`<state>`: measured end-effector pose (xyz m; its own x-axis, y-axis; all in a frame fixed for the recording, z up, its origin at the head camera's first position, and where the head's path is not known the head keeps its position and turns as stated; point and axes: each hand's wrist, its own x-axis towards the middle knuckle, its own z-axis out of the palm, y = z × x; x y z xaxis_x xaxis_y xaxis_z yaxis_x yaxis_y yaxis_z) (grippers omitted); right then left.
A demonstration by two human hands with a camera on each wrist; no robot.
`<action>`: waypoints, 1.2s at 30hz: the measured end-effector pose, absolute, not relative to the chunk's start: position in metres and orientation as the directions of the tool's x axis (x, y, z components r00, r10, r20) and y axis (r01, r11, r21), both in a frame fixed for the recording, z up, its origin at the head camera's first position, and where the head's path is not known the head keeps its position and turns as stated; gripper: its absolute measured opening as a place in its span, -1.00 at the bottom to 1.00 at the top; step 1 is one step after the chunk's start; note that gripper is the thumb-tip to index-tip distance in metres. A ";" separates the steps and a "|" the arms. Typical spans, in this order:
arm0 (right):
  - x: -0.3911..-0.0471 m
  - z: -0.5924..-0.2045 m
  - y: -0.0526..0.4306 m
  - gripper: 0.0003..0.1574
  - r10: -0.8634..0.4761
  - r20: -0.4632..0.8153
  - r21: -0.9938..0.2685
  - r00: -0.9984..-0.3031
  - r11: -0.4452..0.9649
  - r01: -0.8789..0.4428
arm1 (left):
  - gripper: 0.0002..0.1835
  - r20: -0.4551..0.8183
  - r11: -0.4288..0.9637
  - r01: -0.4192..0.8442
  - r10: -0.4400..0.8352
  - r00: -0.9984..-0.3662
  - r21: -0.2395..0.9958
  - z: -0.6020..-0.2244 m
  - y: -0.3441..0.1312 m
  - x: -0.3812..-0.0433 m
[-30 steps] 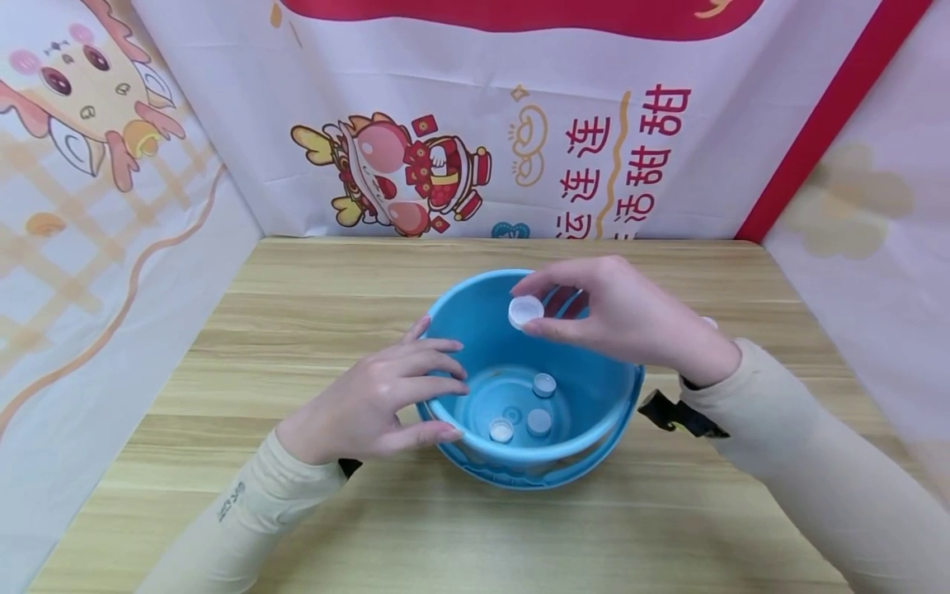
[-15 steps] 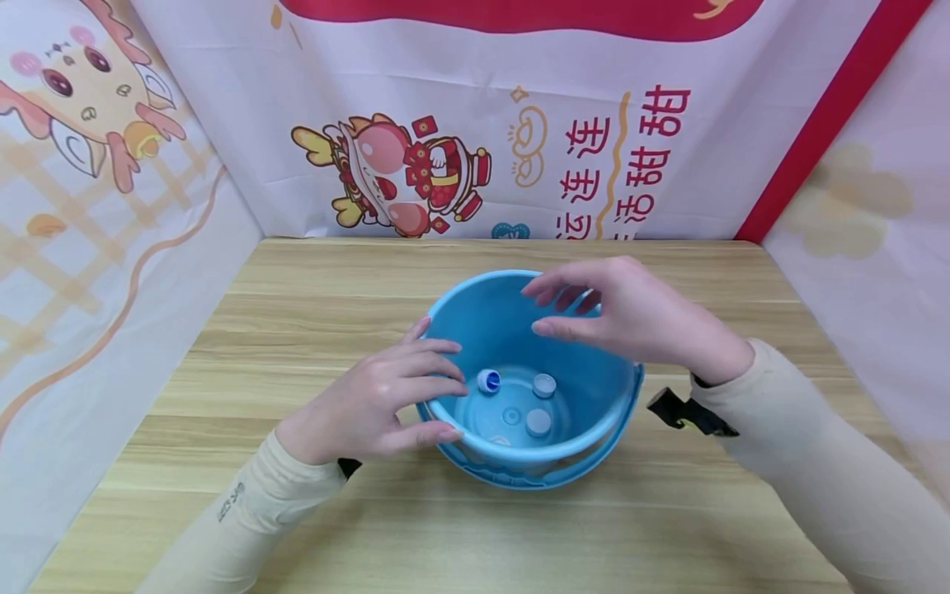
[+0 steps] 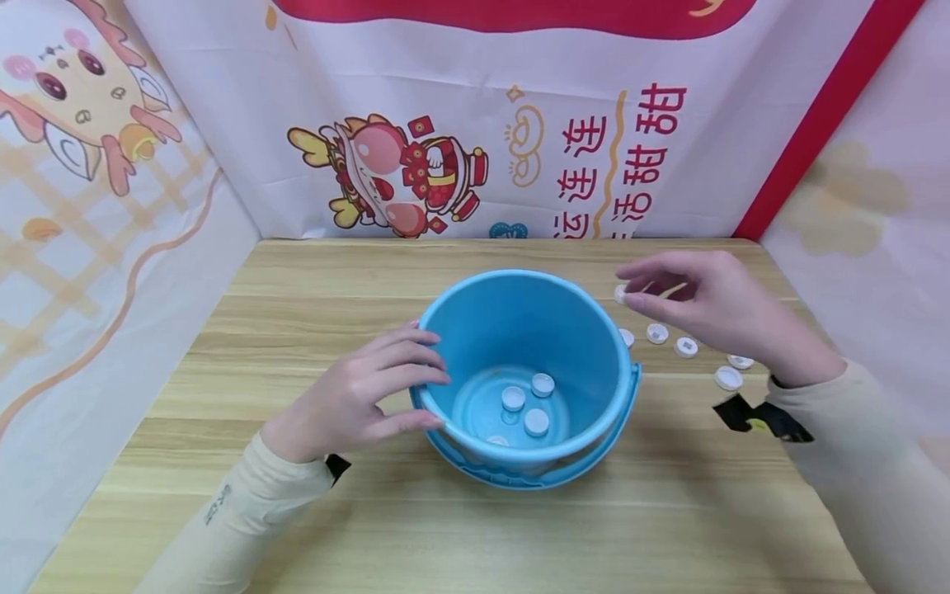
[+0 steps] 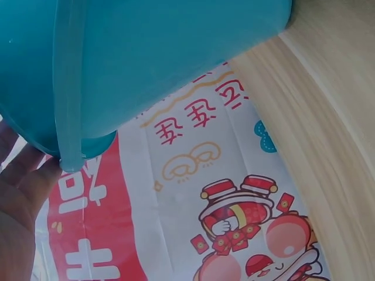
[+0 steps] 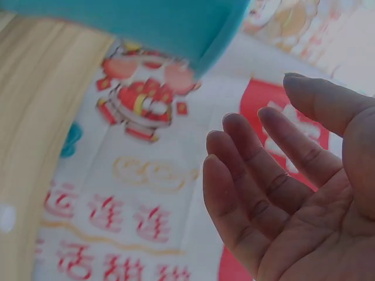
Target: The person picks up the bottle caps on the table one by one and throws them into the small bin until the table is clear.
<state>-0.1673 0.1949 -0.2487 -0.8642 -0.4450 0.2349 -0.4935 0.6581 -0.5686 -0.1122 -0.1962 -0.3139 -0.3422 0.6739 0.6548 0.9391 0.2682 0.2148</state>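
A light blue bucket (image 3: 519,301) stands on the table with several white bottle caps (image 3: 536,422) on its floor. One of those caps is mostly hidden by the near wall. My left hand (image 3: 371,384) rests at the bucket's left rim, fingers loosely extended; the left wrist view shows its fingers (image 4: 38,178) at the rim. To the right of the bucket, my right hand (image 3: 705,301) hovers over the table near a row of caps (image 3: 686,346). In the right wrist view its fingers (image 5: 234,193) are spread from the thumb, with nothing between. A cap (image 3: 620,293) appears just beyond its fingertips.
The bucket's blue handle (image 3: 519,478) hangs down at its front. White printed cloth (image 3: 445,66) walls in the wooden table (image 3: 312,330) at the back and sides. More caps (image 3: 728,378) lie under and beside the right forearm.
My right hand released a white cap into the bucket, then moved right, over the caps on the table. The dropped cap settled on the bucket's floor. My left hand shifted slightly left.
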 end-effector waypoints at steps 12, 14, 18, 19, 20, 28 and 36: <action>-0.174 -0.294 0.267 -0.54 -0.253 0.120 -0.605 -0.960 0.748 -0.273 | -0.69 0.661 0.189 0.939 0.670 -0.337 0.287 -0.311 -0.199 -0.117; -0.175 -0.303 0.281 -0.53 -0.224 0.102 -0.614 -0.969 0.753 -0.238 | -0.69 0.659 0.187 0.938 0.671 -0.340 0.293 -0.311 -0.199 -0.117; -0.180 -0.324 0.313 -0.52 -0.178 0.093 -0.595 -0.980 0.779 -0.198 | -0.71 0.662 0.180 0.937 0.668 -0.340 0.299 -0.312 -0.198 -0.118; -0.181 -0.329 0.321 -0.53 -0.170 0.100 -0.590 -0.980 0.783 -0.196 | -0.71 0.661 0.179 0.937 0.668 -0.340 0.301 -0.312 -0.198 -0.119; -0.183 -0.335 0.329 -0.53 -0.165 0.104 -0.581 -0.981 0.790 -0.194 | -0.71 0.661 0.178 0.936 0.668 -0.342 0.304 -0.312 -0.198 -0.119; -0.196 -0.373 0.380 -0.44 -0.122 0.039 -0.535 -0.992 0.836 -0.124 | -0.71 0.653 0.174 0.926 0.666 -0.360 0.333 -0.314 -0.198 -0.119; -0.199 -0.404 0.405 -0.36 -0.130 -0.067 -0.578 -0.989 0.813 -0.068 | -0.71 0.660 0.164 0.925 0.659 -0.361 0.342 -0.314 -0.198 -0.120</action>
<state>-0.1988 0.4054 -0.4038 -0.9893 -0.1299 -0.0665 -0.0679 0.8132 -0.5781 -0.1197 -0.1984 -0.3143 -0.3607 0.6592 0.6598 0.9253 0.1642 0.3419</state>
